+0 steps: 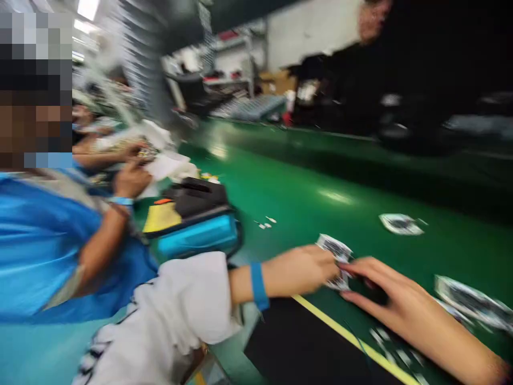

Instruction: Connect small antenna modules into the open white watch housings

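My left hand (302,270), with a blue band at the wrist, is closed on a small white-edged part with a dark patterned middle (335,246). Its fingertips are hidden behind the knuckles. From the other side reaches my right hand (395,294); its thumb and forefinger meet the right edge of the same part and grip it. Motion blurs the part, so its exact kind does not show. Beneath both hands lies a black mat (312,342) with a yellow edge.
Similar white-edged pieces (401,223) lie on the green table (280,182), with more (473,302) at right. Small white bits (266,223) lie farther left. A black-and-blue bag (200,235) stands beside a co-worker in blue (60,240). A grey duct hose (142,59) hangs above.
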